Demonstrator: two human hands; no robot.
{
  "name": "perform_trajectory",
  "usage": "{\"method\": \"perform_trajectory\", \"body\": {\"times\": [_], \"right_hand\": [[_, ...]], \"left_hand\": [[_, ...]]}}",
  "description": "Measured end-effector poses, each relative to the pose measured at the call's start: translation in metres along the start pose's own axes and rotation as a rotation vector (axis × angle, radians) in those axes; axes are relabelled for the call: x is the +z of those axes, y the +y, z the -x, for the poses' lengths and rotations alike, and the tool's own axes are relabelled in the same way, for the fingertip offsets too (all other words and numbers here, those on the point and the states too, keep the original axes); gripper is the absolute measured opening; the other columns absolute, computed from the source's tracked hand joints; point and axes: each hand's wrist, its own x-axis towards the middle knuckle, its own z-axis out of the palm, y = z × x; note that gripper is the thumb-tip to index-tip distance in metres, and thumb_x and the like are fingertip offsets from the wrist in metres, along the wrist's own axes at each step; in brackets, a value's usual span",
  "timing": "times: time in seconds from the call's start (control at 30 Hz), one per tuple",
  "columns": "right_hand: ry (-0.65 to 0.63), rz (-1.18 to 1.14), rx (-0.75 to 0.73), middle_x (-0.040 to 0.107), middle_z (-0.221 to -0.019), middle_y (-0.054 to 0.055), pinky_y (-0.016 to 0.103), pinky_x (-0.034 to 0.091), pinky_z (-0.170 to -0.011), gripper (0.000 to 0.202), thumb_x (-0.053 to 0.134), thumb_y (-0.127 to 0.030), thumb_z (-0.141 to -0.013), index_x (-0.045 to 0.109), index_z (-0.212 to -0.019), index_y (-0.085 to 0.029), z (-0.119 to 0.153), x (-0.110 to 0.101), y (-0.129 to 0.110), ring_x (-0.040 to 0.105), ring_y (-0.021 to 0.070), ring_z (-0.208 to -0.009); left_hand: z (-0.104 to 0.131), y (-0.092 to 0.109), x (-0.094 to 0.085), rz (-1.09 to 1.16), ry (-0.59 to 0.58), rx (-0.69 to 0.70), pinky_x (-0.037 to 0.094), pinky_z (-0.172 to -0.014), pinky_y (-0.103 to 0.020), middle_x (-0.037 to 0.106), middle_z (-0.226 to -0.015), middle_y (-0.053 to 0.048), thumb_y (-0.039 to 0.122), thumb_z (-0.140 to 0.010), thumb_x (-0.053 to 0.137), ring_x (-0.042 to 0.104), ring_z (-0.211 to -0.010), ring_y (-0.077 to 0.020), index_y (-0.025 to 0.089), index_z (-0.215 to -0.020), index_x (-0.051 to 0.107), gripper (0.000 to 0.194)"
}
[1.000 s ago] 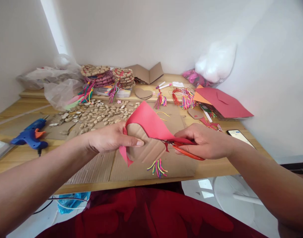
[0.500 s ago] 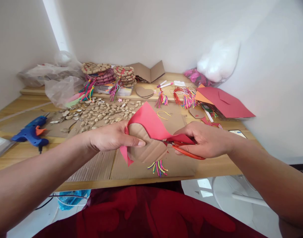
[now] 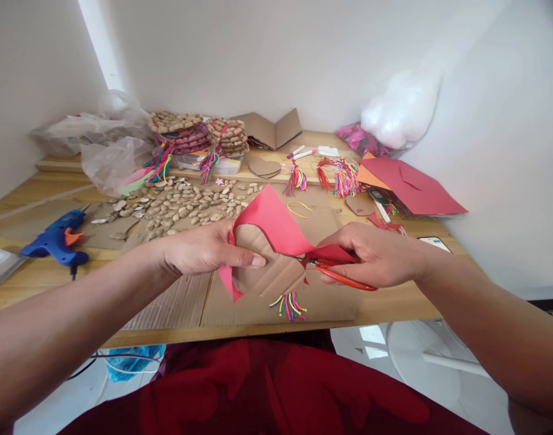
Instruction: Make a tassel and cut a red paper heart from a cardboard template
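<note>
My left hand (image 3: 217, 249) pinches a cardboard heart (image 3: 270, 272) together with the red paper (image 3: 274, 217) behind it, thumb on the cardboard. In my right hand (image 3: 371, 254) are orange-handled scissors (image 3: 344, 275), their blades at the right edge of the cardboard, on the red paper. A flap of that paper lies over the scissors by my right fingers. Below the cardboard, the ends of a colourful string tassel (image 3: 289, 306) show on a cardboard sheet (image 3: 240, 311). The rest of the tassel is hidden.
Loose peanuts (image 3: 186, 205) spread over the table's left middle, with a blue glue gun (image 3: 59, 238) further left. Behind stand stacked peanut-covered pieces (image 3: 177, 124), cardboard hearts (image 3: 264, 167) and string bundles (image 3: 344, 176). Red sheets (image 3: 416, 184) and a phone (image 3: 434, 243) lie at right.
The scissors and my right hand have shifted very slightly to the right. My left hand keeps the same hold on the cardboard and paper.
</note>
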Motion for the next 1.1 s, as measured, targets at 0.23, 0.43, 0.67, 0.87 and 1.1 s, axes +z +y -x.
{"method": "perform_trajectory", "body": {"times": [0.23,0.43,0.67,0.87,1.1], "right_hand": [[-0.024,-0.136,0.077,0.044,-0.063,-0.004,0.023,0.027,-0.047,0.033,0.064,-0.048,-0.09,0.061,-0.076,-0.018,-0.001,-0.004,0.007,0.038,0.0088,-0.054],[-0.058,-0.211,0.071,0.043,-0.065,-0.004,0.022,0.026,-0.047,0.032,0.063,-0.046,-0.092,0.059,-0.077,-0.017,-0.002,-0.005,0.012,0.037,0.0081,-0.055],[-0.051,-0.168,0.051,0.044,-0.064,-0.005,0.022,0.025,-0.048,0.035,0.066,-0.052,-0.089,0.063,-0.08,-0.018,-0.002,-0.005,0.009,0.036,0.0085,-0.055],[-0.035,-0.212,0.083,0.043,-0.062,-0.004,0.022,0.026,-0.047,0.034,0.063,-0.048,-0.09,0.062,-0.074,-0.018,-0.002,-0.002,0.006,0.035,0.0083,-0.053],[0.004,-0.211,0.105,0.043,-0.063,-0.005,0.022,0.025,-0.047,0.033,0.062,-0.046,-0.092,0.058,-0.073,-0.019,-0.001,0.002,0.004,0.034,0.0081,-0.054]], "left_hand": [[0.001,0.005,0.002,0.034,-0.031,-0.018,0.062,-0.07,-0.029,0.08,-0.081,-0.008,0.013,-0.081,0.074,0.074,-0.069,-0.0178,0.009,-0.09,0.078,0.011],[0.0,0.003,0.0,0.045,-0.046,0.001,0.062,-0.067,-0.026,0.081,-0.086,-0.007,0.012,-0.082,0.072,0.075,-0.072,-0.0177,0.009,-0.093,0.077,0.012],[-0.004,0.0,-0.005,0.048,-0.118,0.002,0.063,-0.066,-0.025,0.08,-0.081,-0.003,0.014,-0.081,0.074,0.074,-0.067,-0.0141,0.011,-0.092,0.077,0.011],[-0.005,-0.001,-0.005,0.088,-0.114,0.008,0.062,-0.067,-0.023,0.08,-0.083,-0.003,0.014,-0.081,0.076,0.074,-0.071,-0.0137,0.012,-0.092,0.077,0.011],[-0.004,-0.003,-0.007,0.101,-0.113,-0.004,0.063,-0.072,-0.026,0.08,-0.088,-0.006,0.016,-0.081,0.077,0.075,-0.075,-0.0154,0.01,-0.094,0.077,0.014]]}}
